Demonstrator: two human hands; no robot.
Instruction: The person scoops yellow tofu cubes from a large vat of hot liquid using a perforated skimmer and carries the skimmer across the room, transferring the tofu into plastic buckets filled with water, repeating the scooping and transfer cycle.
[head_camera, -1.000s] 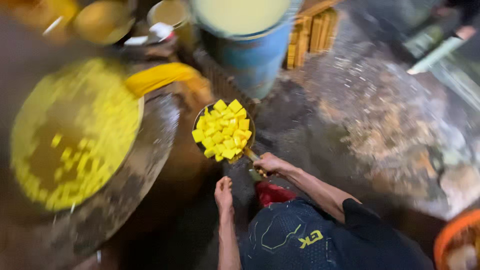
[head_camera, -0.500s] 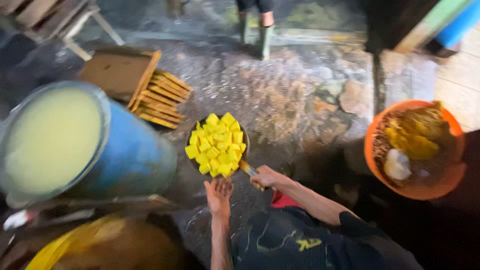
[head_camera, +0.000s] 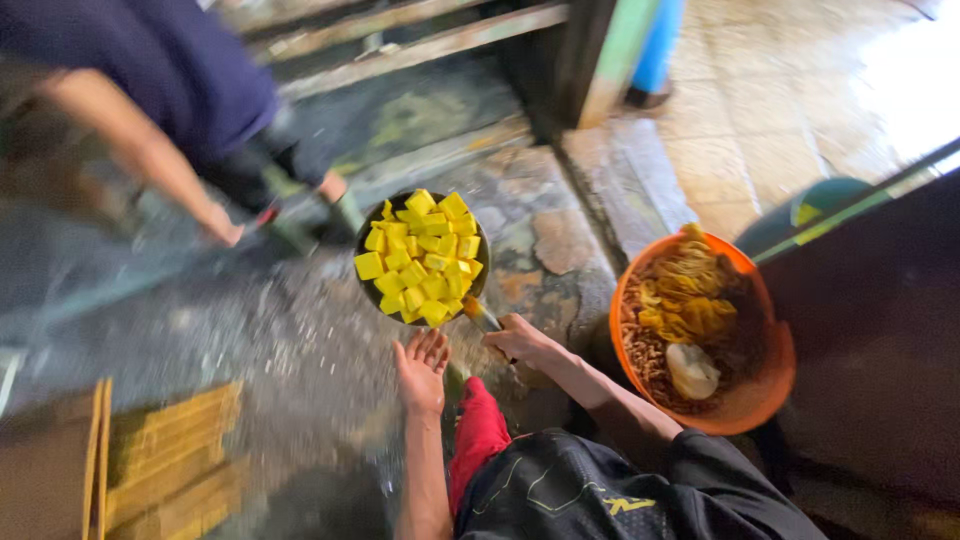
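A wet stone floor (head_camera: 300, 340) is spread across the whole view, blurred in places. At the upper left a second person (head_camera: 150, 90) in dark blue is seen bent over, one hand (head_camera: 222, 232) hanging low above the floor, well apart from the wearer's own hands. On the right an orange tub (head_camera: 745, 405) is set on the floor, filled with yellowish scraps and a pale lump. At the lower left, wooden frames (head_camera: 170, 460) are stacked flat. A red cloth (head_camera: 478, 430) is seen at the wearer's waist, between the two forearms.

In the middle, a dark round scoop (head_camera: 421, 258) is held out level above the floor, piled with yellow cubes (head_camera: 420, 262). Its short handle (head_camera: 482, 318) is gripped by the right hand (head_camera: 520, 343), fingers closed round it. Just beside, the left hand (head_camera: 421, 368) is held open, palm up and fingers spread, right below the scoop's near rim; whether the rim is touched cannot be told.
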